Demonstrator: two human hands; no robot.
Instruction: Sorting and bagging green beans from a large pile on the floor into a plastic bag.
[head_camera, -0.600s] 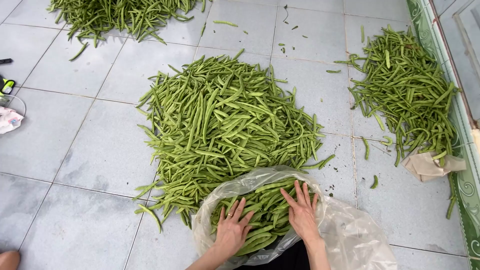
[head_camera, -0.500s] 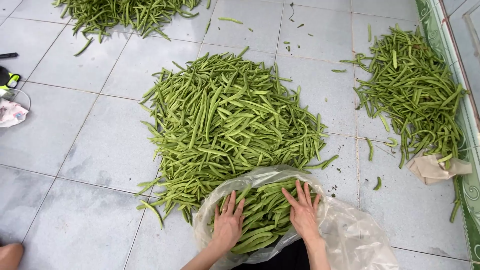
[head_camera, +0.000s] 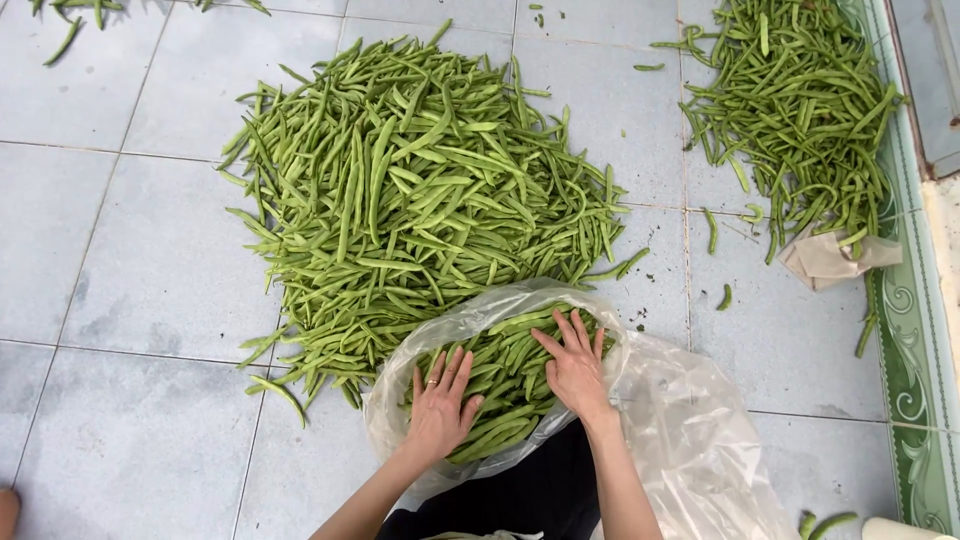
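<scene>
We press both palms flat, fingers spread and gripping nothing, on the green beans (head_camera: 500, 385) packed in the clear plastic bag (head_camera: 680, 440) just in front of our knees: the left hand (head_camera: 440, 405) on the near left of the load, the right hand (head_camera: 575, 368) on its right. To do this well, we judge it best to keep the pressure even and the pods lying lengthwise, so none snap or pierce the thin film. Just beyond the bag's mouth lies the big bean pile (head_camera: 420, 190) on the tiled floor (head_camera: 150, 270), and farther right of the bag a smaller heap (head_camera: 795, 110).
</scene>
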